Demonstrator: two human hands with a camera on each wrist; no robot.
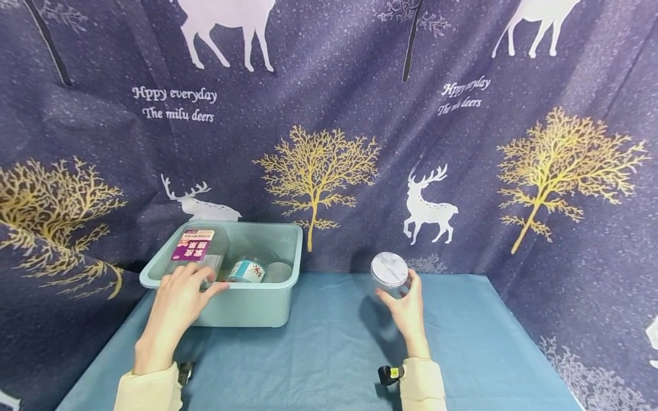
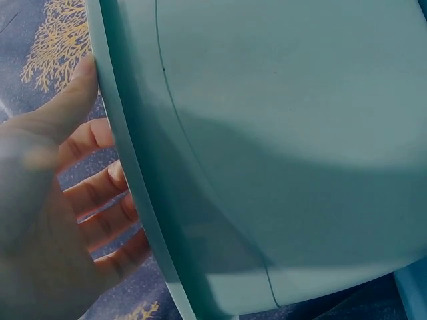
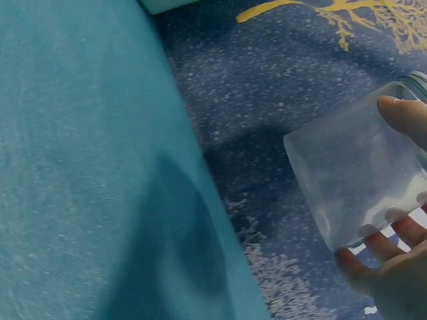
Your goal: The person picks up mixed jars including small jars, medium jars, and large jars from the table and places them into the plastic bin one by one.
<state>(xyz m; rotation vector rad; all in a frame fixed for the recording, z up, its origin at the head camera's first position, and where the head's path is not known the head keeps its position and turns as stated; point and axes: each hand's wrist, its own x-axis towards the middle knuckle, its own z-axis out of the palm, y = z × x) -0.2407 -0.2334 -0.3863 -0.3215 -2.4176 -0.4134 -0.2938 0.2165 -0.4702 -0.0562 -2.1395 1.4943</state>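
Observation:
My right hand (image 1: 407, 305) grips a clear plastic jar (image 1: 389, 273) with a silvery lid, lifted a little above the blue tablecloth at centre right. In the right wrist view the jar (image 3: 353, 180) looks empty, with the thumb and fingers of that hand (image 3: 393, 267) curled round it. My left hand (image 1: 185, 291) reaches over the front left rim of a teal plastic bin (image 1: 252, 311). Its straight fingers touch a clear container with a purple label (image 1: 197, 245) inside. In the left wrist view the left hand (image 2: 53, 200) lies against the bin's rim (image 2: 133, 167), fingertips hidden behind it.
Inside the bin also lie a jar with a teal label (image 1: 247, 270) and a round lidded jar (image 1: 278, 272). The blue cloth (image 1: 319, 359) covers the table. A dark backdrop with deer and gold trees (image 1: 329, 114) hangs close behind and at both sides.

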